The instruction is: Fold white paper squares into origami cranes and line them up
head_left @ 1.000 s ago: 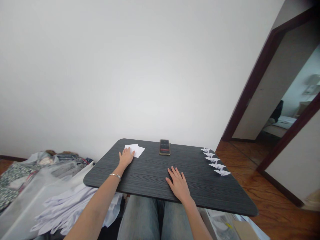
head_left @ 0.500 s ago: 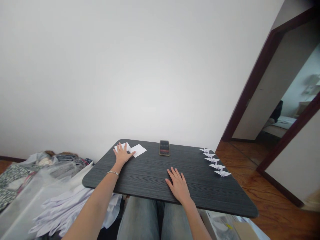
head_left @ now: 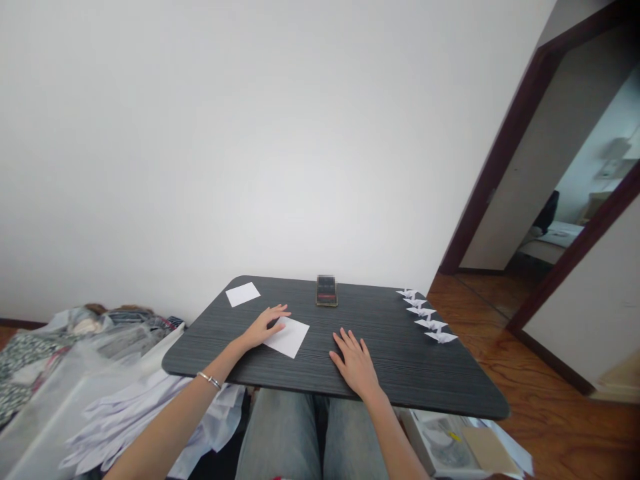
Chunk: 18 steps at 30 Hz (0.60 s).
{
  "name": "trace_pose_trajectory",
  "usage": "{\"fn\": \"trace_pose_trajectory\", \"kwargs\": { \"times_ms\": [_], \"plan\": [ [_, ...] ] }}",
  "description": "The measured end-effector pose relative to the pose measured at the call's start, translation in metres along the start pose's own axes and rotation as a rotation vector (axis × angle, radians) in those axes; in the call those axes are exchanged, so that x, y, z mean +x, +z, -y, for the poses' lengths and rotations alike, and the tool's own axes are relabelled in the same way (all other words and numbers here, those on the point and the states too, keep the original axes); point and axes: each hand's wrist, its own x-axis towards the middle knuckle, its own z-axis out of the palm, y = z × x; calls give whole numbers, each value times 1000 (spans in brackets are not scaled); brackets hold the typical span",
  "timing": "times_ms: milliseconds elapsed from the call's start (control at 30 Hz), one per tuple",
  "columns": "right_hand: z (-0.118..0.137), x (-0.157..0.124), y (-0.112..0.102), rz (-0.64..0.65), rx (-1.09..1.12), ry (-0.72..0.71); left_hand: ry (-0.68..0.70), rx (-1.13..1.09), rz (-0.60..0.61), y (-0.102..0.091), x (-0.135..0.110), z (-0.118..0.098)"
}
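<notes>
A square sheet of white paper (head_left: 290,339) lies on the dark table (head_left: 310,370), in front of me and left of the middle. My left hand (head_left: 264,325) rests over its left corner with the fingers stretched out, covering part of it. Another white sheet (head_left: 243,294) lies flat at the table's far left corner. To the right, my right hand (head_left: 356,360) lies palm down on the tabletop, fingers spread, holding nothing. Several folded white paper cranes (head_left: 431,325) stand in a row along the table's right side.
A phone (head_left: 327,291) is propped at the back of the table, close to the white wall (head_left: 310,147). Heaped clothes (head_left: 125,327) and plastic lie left of the table. An open box (head_left: 445,443) is below its right front edge. A doorway (head_left: 500,180) stands at the right.
My left hand has slid one paper sheet from the far left towards me and to the right. The other sheet stays at the back corner, now uncovered. My right hand has hardly moved.
</notes>
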Motion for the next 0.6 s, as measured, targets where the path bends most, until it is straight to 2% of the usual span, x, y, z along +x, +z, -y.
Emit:
{"fn": "trace_pose_trajectory", "kwargs": {
  "times_ms": [33, 133, 167, 300, 433, 600],
  "plan": [
    [0, 0, 0, 2, 0, 2, -5, -1, 11, 3, -2, -6],
    [-1, 0, 0, 5, 5, 0, 42, 75, 154, 15, -7, -24],
    [-1, 0, 0, 2, 9, -2, 58, 110, 160, 20, -9, -30],
    [-3, 0, 1, -32, 71, 3, 47, 181, 92, 45, -12, -54],
    [-7, 0, -2, -72, 227, 18, 34, 181, 26, 68, -7, -79],
    [-19, -4, -9, -144, 451, 91, 18, 83, 5, 75, 2, -99]
  ]
}}
